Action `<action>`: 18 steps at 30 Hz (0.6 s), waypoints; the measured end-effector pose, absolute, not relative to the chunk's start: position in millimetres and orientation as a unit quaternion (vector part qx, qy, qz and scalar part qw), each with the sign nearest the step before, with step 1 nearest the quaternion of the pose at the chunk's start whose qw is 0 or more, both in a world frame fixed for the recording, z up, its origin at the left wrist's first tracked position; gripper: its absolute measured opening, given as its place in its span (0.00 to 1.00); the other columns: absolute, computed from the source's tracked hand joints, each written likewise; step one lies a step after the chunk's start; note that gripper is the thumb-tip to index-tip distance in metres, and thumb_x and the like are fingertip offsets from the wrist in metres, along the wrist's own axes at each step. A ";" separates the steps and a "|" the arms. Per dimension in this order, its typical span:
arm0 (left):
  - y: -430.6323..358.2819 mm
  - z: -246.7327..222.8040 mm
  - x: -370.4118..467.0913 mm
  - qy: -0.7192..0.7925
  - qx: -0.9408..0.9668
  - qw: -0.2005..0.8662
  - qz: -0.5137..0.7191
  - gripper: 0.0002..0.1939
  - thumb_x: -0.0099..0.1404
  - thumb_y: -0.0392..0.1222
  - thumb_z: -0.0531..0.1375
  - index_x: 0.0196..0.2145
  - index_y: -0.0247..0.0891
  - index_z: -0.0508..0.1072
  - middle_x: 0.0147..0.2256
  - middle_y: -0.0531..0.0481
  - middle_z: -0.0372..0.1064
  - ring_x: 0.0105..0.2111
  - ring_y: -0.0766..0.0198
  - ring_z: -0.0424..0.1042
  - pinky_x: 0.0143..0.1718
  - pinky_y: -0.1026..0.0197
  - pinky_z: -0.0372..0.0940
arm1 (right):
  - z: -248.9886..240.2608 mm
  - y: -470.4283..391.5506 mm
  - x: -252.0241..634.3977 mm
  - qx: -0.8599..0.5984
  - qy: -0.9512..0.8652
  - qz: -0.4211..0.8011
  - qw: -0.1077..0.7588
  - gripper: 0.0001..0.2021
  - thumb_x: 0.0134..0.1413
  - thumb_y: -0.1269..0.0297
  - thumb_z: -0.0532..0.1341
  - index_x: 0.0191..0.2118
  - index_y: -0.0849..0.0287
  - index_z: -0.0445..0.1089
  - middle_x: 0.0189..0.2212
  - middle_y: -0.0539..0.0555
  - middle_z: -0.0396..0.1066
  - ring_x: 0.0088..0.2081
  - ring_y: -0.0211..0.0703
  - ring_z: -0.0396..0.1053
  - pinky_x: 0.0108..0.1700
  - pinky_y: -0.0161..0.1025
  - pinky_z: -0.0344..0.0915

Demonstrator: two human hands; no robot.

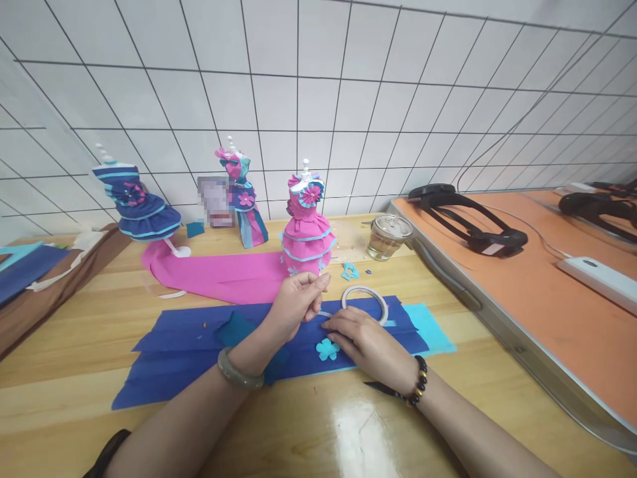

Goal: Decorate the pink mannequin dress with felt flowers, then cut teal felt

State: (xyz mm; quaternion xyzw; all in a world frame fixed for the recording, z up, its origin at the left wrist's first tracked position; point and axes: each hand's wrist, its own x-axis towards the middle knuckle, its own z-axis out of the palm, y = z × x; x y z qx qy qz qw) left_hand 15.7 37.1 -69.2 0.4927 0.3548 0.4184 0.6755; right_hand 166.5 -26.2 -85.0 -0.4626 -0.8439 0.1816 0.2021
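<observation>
Two bare hands at work over a pale wooden tabletop (pixel 279 438). The left forearm rises obliquely from the lower left, a grey-green polished ring-shaped bangle (pixel 241 370) at its wrist; the left hand (pixel 298 302) is lifted in front of the pink ruffled dress with light-blue trim on a small white dress form (pixel 308 232), its fingers curled narrowly inward and its thumb extended along them, though whether anything is pinched there cannot be told. The right forearm enters from the lower right, wearing a black-and-gold beaded bracelet (pixel 418 382); the right hand (pixel 365 338) is lowered, palm down, fingers together and bent toward the left, their hold impossible to tell. Just beside its fingertips, the bright turquoise five-petalled flower cut-out (pixel 327 349) lies on the dark-blue flat sheets (pixel 179 365), while the white ring-shaped roll of tape (pixel 383 309) lies immediately beyond the knuckles. A turquoise flat sheet (pixel 430 328) projects from beneath the blue layers at right. Behind, a bright-pink long strip of sheet material (pixel 223 275) extends leftward from the dress, and a lidded clear plastic cup (pixel 388 239) stands to the right
</observation>
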 end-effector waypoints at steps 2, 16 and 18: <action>37.0 -70.4 16.1 0.356 0.514 0.661 0.416 0.17 0.55 0.52 0.59 0.22 0.36 0.62 0.12 0.60 0.55 0.09 0.77 0.49 0.10 0.71 0.43 | -81.5 -28.4 168.6 -0.459 -0.844 0.181 0.212 0.09 0.58 0.69 0.54 0.43 0.58 0.68 0.37 0.56 0.70 0.41 0.46 0.65 0.45 0.44 0.60; 35.1 -75.6 17.9 0.382 0.573 0.609 0.394 0.17 0.55 0.53 0.59 0.21 0.36 0.64 0.12 0.58 0.58 0.10 0.76 0.52 0.11 0.72 0.47 | -78.4 -37.9 168.9 -0.431 -0.862 0.201 0.177 0.09 0.54 0.76 0.54 0.38 0.59 0.67 0.32 0.54 0.70 0.37 0.43 0.66 0.42 0.40 0.62; 35.0 -75.4 18.0 0.383 0.573 0.608 0.394 0.17 0.55 0.53 0.59 0.21 0.36 0.64 0.12 0.58 0.58 0.09 0.76 0.52 0.11 0.72 0.46 | -79.7 -37.4 169.1 -0.432 -0.860 0.203 0.180 0.10 0.54 0.77 0.53 0.38 0.59 0.67 0.31 0.54 0.70 0.37 0.42 0.66 0.42 0.39 0.62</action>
